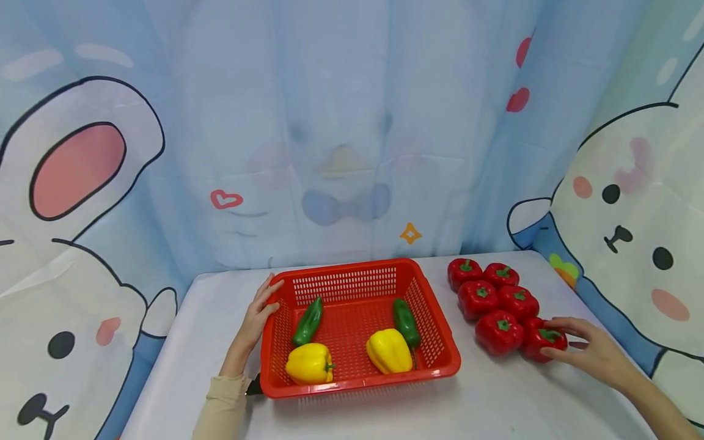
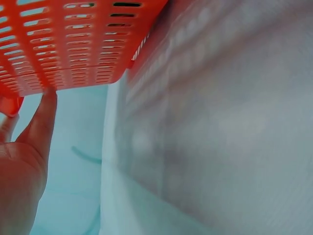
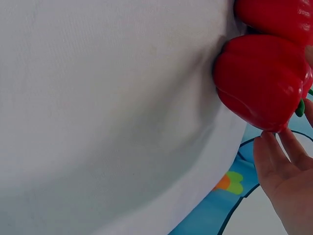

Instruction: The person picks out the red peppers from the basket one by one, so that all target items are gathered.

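My left hand [image 1: 256, 318] grips the left rim of a red plastic basket [image 1: 360, 391], its fingers over the edge. In the left wrist view the thumb [image 2: 44, 117] presses the basket's slotted outer wall [image 2: 78, 44]. Inside the basket lie two yellow bell peppers [image 1: 310, 364] and two long green peppers [image 1: 309, 322]. On the right, my right hand [image 1: 591, 351] holds the nearest red bell pepper [image 1: 541, 347] between thumb and fingers. The right wrist view shows fingertips against the side of that pepper [image 3: 261, 78], near its green stem.
Several more red bell peppers [image 1: 499, 333] stand grouped on the white table [image 1: 440, 415], right of the basket. Behind the table hangs a light blue curtain [image 1: 352, 122] with cartoon prints. A small dark object [image 1: 254, 386] shows by the left wrist.
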A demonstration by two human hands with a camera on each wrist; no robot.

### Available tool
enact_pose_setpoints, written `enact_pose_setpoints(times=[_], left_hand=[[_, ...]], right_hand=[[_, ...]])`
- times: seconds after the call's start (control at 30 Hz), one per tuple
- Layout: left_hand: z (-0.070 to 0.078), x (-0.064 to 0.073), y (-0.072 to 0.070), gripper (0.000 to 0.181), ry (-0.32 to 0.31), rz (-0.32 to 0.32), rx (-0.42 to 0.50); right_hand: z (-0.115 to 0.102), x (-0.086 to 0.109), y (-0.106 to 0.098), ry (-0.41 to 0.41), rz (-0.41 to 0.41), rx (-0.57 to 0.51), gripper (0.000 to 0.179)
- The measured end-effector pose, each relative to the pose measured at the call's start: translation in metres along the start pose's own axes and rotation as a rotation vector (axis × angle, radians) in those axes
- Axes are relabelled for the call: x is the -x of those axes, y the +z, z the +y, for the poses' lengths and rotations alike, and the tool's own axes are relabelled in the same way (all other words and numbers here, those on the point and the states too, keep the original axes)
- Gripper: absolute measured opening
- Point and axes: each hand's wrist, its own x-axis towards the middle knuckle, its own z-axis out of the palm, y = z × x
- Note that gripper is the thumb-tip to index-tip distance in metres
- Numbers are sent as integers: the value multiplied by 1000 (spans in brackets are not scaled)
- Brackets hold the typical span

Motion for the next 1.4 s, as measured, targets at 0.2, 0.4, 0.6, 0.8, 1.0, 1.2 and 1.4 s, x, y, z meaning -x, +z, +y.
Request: enact_pose_setpoints(times=[0.2,0.4,0.6,0.8,1.0,1.2,1.4], left_hand=[[5,4,-5,47,-40,-17,-70],[14,-2,-10,50,-37,-56,-117],[30,-13,-14,53,-7,-64,-224],[48,-23,-18,54,34,-63,-280],[57,-30,-21,55,25,-52,-291],[62,-34,-23,57,32,-47,-344],[66,-38,-22,58,60,-56,-405]], right_hand=[[-4,-2,-1,28,-20,-2,65],[-16,-11,-10,4,-10,36,66],[-35,-27,-18,-56,8,68,66],[-62,-47,-20,-157,44,75,66],[-90,-64,-19,-215,39,63,69],[-110,-79,-18,-219,19,64,74],[-125,-89,-14,-224,-5,58,76]])
